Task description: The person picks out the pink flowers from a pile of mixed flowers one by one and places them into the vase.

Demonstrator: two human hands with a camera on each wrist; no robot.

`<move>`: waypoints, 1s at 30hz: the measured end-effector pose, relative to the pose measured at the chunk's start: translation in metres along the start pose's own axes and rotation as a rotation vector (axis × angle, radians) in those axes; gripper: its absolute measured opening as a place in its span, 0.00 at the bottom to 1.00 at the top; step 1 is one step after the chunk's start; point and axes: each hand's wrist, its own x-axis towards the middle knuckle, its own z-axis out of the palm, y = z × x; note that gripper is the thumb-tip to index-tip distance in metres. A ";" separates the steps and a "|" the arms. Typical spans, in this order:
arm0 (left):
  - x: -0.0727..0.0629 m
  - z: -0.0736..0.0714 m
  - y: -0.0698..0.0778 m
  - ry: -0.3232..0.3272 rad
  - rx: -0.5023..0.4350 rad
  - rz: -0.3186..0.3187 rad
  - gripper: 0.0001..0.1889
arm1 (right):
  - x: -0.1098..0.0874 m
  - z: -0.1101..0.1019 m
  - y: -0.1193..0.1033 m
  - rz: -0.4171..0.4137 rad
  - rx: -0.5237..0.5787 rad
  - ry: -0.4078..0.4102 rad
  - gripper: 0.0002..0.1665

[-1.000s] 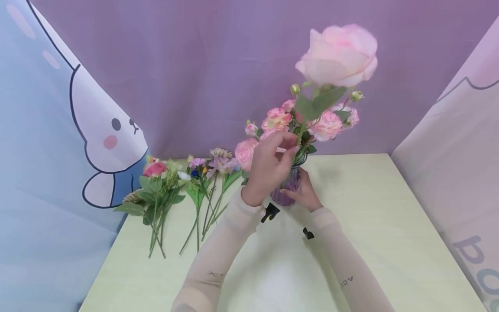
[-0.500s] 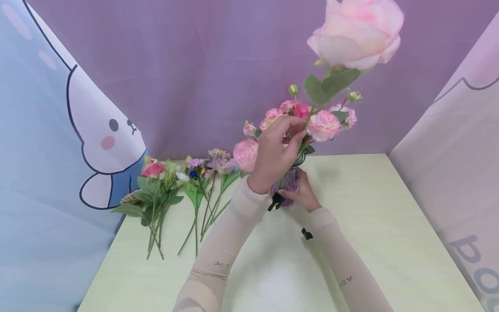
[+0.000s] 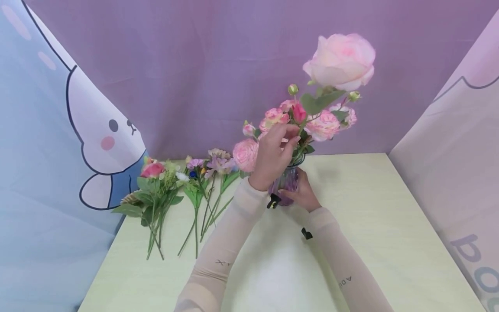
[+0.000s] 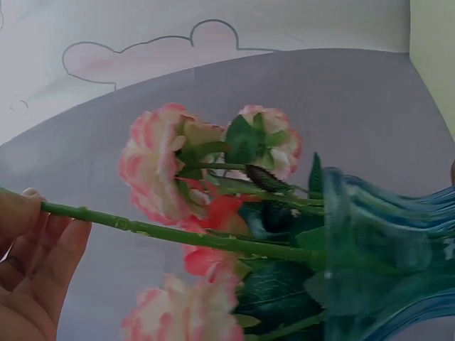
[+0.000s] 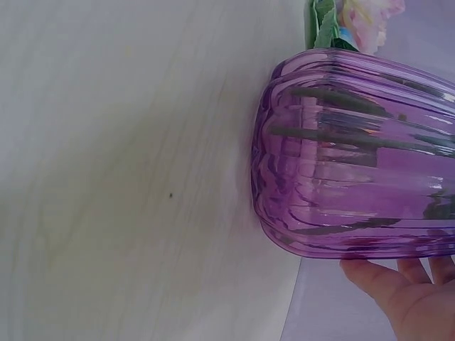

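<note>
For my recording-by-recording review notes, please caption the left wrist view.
The left hand pinches a green stem running into a blue-tinted glass vase, beside pink-edged flowers.

Large pink rose point(image 3: 341, 63) lower than half-second ago, left fingers point(image 3: 287, 128) slightly lower

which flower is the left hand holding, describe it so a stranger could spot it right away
Toward the back of the table, find the ribbed glass vase held by the right hand. Above its mouth, the left hand pinches a green stem; follow that up to the rose. It is pale pink, and looks larger and higher than the pink flowers below.
</note>
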 end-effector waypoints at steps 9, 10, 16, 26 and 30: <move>-0.007 0.007 -0.010 -0.012 0.001 -0.005 0.06 | -0.002 -0.001 0.000 -0.072 -0.030 0.002 0.62; -0.007 0.008 -0.011 -0.015 -0.001 -0.007 0.06 | -0.002 -0.001 0.000 -0.076 -0.029 0.001 0.62; -0.011 0.013 -0.014 -0.038 0.005 -0.026 0.07 | -0.003 -0.003 0.001 -0.088 -0.013 -0.003 0.62; -0.006 0.013 -0.014 -0.009 0.058 0.012 0.06 | -0.002 -0.003 0.001 -0.065 -0.028 -0.001 0.61; 0.002 0.008 -0.012 0.028 0.065 0.031 0.06 | -0.001 -0.002 0.001 -0.064 -0.028 -0.002 0.61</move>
